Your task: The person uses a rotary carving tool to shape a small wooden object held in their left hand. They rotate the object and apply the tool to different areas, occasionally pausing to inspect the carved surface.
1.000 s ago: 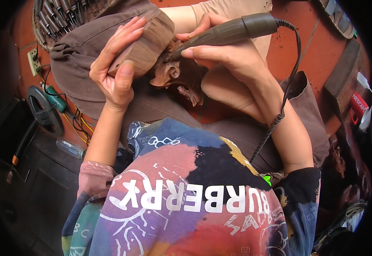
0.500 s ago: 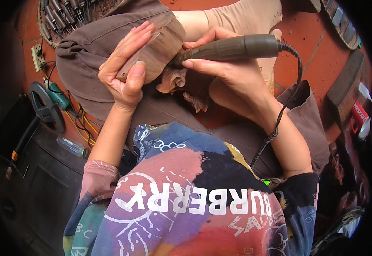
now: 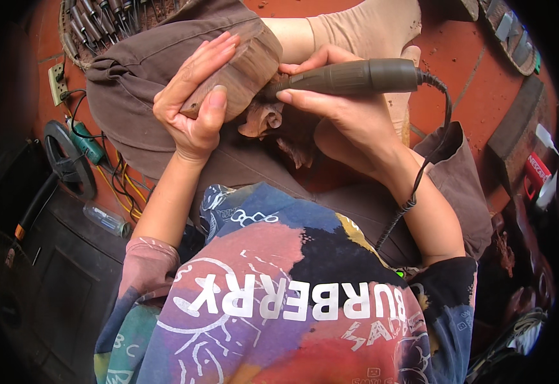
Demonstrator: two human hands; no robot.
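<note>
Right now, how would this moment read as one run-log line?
left hand: gripping wooden block | right hand: holding corded rotary handpiece | tip: unseen, near carved wood | nearby: brown-handled carving tools

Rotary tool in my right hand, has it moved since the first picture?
Yes, downward in the picture: the cable end of the rotary tool sat clearly higher than the power socket, and is now nearly level with it.
</note>
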